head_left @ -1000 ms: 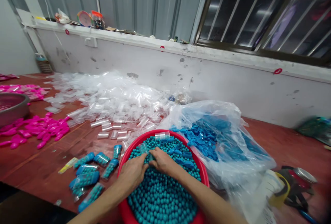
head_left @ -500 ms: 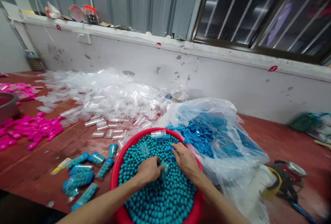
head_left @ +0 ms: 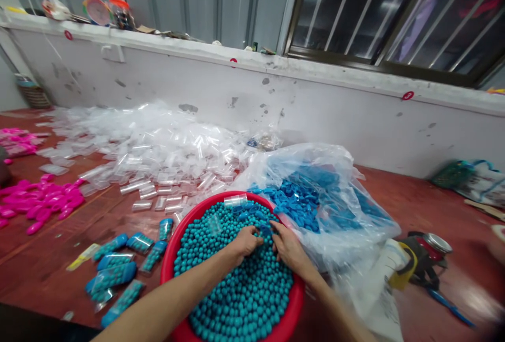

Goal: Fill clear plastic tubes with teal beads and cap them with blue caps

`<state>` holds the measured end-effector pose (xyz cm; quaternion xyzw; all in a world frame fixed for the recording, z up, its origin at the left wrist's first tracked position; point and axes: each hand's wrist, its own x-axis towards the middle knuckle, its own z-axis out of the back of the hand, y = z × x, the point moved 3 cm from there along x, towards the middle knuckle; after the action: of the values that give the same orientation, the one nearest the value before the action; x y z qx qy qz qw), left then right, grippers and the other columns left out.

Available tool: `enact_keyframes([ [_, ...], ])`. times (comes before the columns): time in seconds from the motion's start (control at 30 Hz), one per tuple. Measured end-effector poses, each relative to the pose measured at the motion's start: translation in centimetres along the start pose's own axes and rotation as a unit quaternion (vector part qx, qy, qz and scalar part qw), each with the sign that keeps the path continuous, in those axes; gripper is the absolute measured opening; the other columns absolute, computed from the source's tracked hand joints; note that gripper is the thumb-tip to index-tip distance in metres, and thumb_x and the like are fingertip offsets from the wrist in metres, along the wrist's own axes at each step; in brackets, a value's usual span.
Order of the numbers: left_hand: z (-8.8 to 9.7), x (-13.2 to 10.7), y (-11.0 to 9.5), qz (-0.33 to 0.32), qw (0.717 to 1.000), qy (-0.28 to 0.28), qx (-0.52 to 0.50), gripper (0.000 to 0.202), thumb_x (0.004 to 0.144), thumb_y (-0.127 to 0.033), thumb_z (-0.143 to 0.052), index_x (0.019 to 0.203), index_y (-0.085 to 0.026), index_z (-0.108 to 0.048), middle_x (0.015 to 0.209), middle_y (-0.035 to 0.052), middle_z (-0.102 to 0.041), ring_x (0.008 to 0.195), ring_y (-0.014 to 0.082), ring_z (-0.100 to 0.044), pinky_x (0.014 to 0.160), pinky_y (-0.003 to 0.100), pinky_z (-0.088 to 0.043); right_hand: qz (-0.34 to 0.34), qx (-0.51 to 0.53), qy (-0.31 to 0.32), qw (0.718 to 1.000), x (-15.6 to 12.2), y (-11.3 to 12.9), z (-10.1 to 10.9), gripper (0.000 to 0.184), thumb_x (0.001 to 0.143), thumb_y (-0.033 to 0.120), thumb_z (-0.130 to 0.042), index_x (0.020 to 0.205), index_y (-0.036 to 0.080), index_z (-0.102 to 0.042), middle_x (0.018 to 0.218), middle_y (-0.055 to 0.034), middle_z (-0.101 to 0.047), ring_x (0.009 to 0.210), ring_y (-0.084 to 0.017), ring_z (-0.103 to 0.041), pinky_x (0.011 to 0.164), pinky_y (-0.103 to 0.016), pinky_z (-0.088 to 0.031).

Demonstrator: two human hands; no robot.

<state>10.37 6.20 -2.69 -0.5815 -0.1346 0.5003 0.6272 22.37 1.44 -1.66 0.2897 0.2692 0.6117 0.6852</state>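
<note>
A red tub (head_left: 168,258) full of turquoise beads (head_left: 236,300) stands in front of me, and both hands are over it. My left hand (head_left: 246,242) is closed, its fingertips pinched near the middle of the beads; what it holds is hidden. Close beside it, my right hand (head_left: 290,250) has curled its fingers against a blue plastic cap (head_left: 265,230) between the two hands. Other blue caps (head_left: 248,213) lie on the beads at the tub's far side. A clear plastic tube (head_left: 235,201) rests there, near the rim.
Left of the tub lie several bead-filled tubes (head_left: 114,276) with blue ends. Behind spreads a heap of clear tubes (head_left: 158,142). A plastic bag (head_left: 355,210) of blue parts (head_left: 298,202) touches the tub's right. Pink pieces (head_left: 43,197) lie far left; a headlamp (head_left: 432,250) sits right.
My left hand has moved up and right, towards my right hand. The clear tube seen by its thumb before is now hidden. The view has shifted slightly right.
</note>
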Motion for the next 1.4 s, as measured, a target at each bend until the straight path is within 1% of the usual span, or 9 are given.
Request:
enact_keyframes([
  [0.13,1.0,-0.4,0.7,0.007,0.991,0.078,-0.108,0.023,0.063,-0.034,-0.056,0.078,-0.017,-0.051,0.056,-0.0051,-0.048,0.048,0.0094,-0.046,0.047,0.021,-0.034,-0.062,0.099,0.047,0.992,0.0,-0.5,0.0,0.045,0.082,0.018,-0.029,0.125,0.012,-0.037,0.056,0.003,-0.056,0.036,-0.011,-0.05,0.037,-0.022,-0.042],
  [0.23,1.6,-0.7,0.8,0.009,0.982,0.104,-0.155,0.032,0.057,-0.037,-0.061,0.078,-0.018,-0.049,0.059,-0.0051,-0.05,0.051,0.0096,-0.048,0.049,0.022,-0.035,-0.018,0.003,-0.021,1.0,-0.1,0.0,0.1,0.04,0.08,0.016,-0.034,0.117,0.012,-0.049,0.081,-0.0068,-0.064,0.067,-0.016,-0.062,0.062,-0.028,-0.05],
  [0.37,2.9,-1.3,1.3,0.021,0.984,0.074,-0.161,0.027,0.057,-0.035,-0.063,0.072,-0.017,-0.048,0.053,-0.0056,-0.049,0.046,0.009,-0.045,0.046,0.021,-0.028,0.038,-0.096,-0.065,0.992,-0.2,0.7,0.2,0.036,0.077,0.015,-0.042,0.11,0.012,-0.056,0.106,-0.0121,-0.061,0.102,-0.022,-0.053,0.09,-0.033,-0.038],
  [0.57,4.8,-2.7,1.8,0.021,0.98,0.076,-0.185,0.026,0.063,-0.033,-0.061,0.081,-0.019,-0.047,0.061,-0.0047,-0.053,0.054,0.0101,-0.05,0.048,0.02,-0.029,0.054,-0.1,-0.037,0.993,-0.6,1.6,0.6,0.034,0.082,0.022,-0.042,0.113,0.013,-0.053,0.099,-0.0086,-0.063,0.09,-0.018,-0.058,0.082,-0.028,-0.042],
  [0.73,5.3,-4.7,1.6,-0.018,0.973,0.071,-0.217,0.026,0.065,-0.033,-0.062,0.081,-0.019,-0.046,0.066,-0.006,-0.049,0.058,0.0087,-0.05,0.05,0.02,-0.035,0.093,-0.293,-0.02,0.951,-1.3,3.0,-0.2,0.027,0.087,0.022,-0.037,0.081,0.02,-0.062,0.081,-0.0038,-0.062,0.078,-0.016,-0.057,0.069,-0.024,-0.04],
  [0.83,5.6,-5.8,2.3,-0.013,0.966,0.056,-0.25,0.029,0.067,-0.037,-0.06,0.08,-0.019,-0.042,0.067,-0.004,-0.053,0.057,0.0108,-0.054,0.048,0.021,-0.038,0.104,-0.354,-0.016,0.929,-1.5,3.6,-0.2,0.027,0.086,0.015,-0.034,0.092,0.022,-0.06,0.087,-0.0039,-0.06,0.081,-0.016,-0.056,0.063,-0.023,-0.038],
  [0.97,5.5,-6.5,3.3,0.003,0.941,0.112,-0.319,0.033,0.069,-0.041,-0.059,0.086,-0.019,-0.041,0.072,0.001,-0.059,0.056,0.0138,-0.059,0.044,0.021,-0.04,0.155,-0.393,0.068,0.904,-1.7,3.7,-0.2,0.04,0.086,0.014,-0.035,0.119,0.032,-0.045,0.093,-0.0029,-0.058,0.077,-0.017,-0.058,0.055,-0.023,-0.035],
  [1.17,5.2,-6.9,3.1,0.003,0.921,0.19,-0.34,0.032,0.071,-0.037,-0.06,0.089,-0.015,-0.046,0.066,0.0014,-0.058,0.043,0.0083,-0.054,0.034,0.015,-0.031,0.189,-0.41,0.165,0.877,-2.0,4.3,-1.1,0.032,0.087,0.016,-0.034,0.108,0.032,-0.053,0.081,-0.0019,-0.062,0.068,-0.017,-0.06,0.05,-0.023,-0.032],
  [1.4,5.2,-7.0,3.6,-0.031,0.939,0.13,-0.317,0.036,0.067,-0.034,-0.06,0.094,-0.018,-0.043,0.074,0.0004,-0.058,0.05,0.0095,-0.055,0.039,0.017,-0.035,0.103,-0.451,0.102,0.881,-0.9,4.7,-1.9,0.016,0.084,0.019,-0.043,0.085,0.02,-0.059,0.073,-0.006,-0.065,0.065,-0.019,-0.061,0.052,-0.023,-0.036],
])
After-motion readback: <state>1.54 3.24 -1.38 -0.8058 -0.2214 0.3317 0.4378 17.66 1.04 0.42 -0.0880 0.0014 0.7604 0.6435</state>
